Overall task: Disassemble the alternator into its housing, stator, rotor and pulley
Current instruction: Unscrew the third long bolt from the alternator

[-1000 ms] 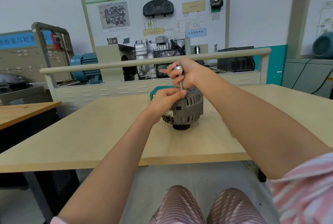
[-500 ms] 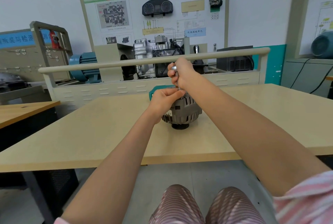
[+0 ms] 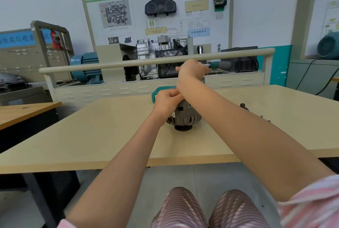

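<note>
Our left hand [image 3: 167,100] curled on the alternator [image 3: 185,116] at the table [image 3: 91,136] centre, right hand [image 3: 192,71] gripping a tool handle [image 3: 221,65], perhaps a ratchet, small parts [image 3: 244,107] lying right

A pale wooden table [image 3: 95,136] fills the middle, with a second wooden desk [image 3: 22,112] to its left. Behind runs a beige rail [image 3: 128,63] on a training bench carrying a blue motor [image 3: 85,66] and a metal gearbox [image 3: 157,53]. A wall board [image 3: 157,8] shows a dashboard gauge cluster [image 3: 160,7].
</note>
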The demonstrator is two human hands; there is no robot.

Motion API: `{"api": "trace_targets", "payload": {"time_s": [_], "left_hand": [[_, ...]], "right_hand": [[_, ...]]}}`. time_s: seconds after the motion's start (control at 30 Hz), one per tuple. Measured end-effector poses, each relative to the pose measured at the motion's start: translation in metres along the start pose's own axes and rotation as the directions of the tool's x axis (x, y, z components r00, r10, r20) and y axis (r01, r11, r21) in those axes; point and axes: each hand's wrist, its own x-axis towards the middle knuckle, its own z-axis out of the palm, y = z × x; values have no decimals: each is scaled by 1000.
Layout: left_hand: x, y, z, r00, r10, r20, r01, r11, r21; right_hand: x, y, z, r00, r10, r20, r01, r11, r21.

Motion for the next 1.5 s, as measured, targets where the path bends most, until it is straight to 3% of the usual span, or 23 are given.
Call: {"api": "trace_targets", "payload": {"time_s": [0.13,0.3,0.57,0.7,0.9,1.17,1.3,1.37,1.43,1.5], "left_hand": [[-1,-1,1,1000,5,15,-4,1000,-31],[0,0,-2,998,4,70,-4,1000,-5],[-2,0,-3,994,15,104,-15,1000,-9],[-2,0,-3,994,6,110,-2,1000,-31],[-2,-2,-1,999,5,51,-2,998,-60],[-3,-1,0,999,-1,47,3,999,-34],[-3,1,1,1000,-3,-4,3,1000,27],[-2,0,3,999,-17,-48,20,998,61],[-1,-1,5,996,-28,-79,34,997,74],[-1,-2,6,994,-27,-105,35,997,71]], "right_hand": [[6,-7,1,974,199,108,-180,969,-167],[7,-13,-1,927,312,208,-253,930,-265],[19,-22,-7,645,605,467,-380,784,-490],[22,-23,-7,578,651,492,-401,752,-523],[16,-20,-7,633,588,504,-322,791,-520],[10,-12,-5,825,421,378,-265,878,-398],[2,-1,0,985,104,135,-77,978,-192],[-2,3,1,999,-2,47,4,999,-45],[-11,2,0,993,39,108,-49,995,88],[-12,1,0,986,83,143,-92,994,60]]}}
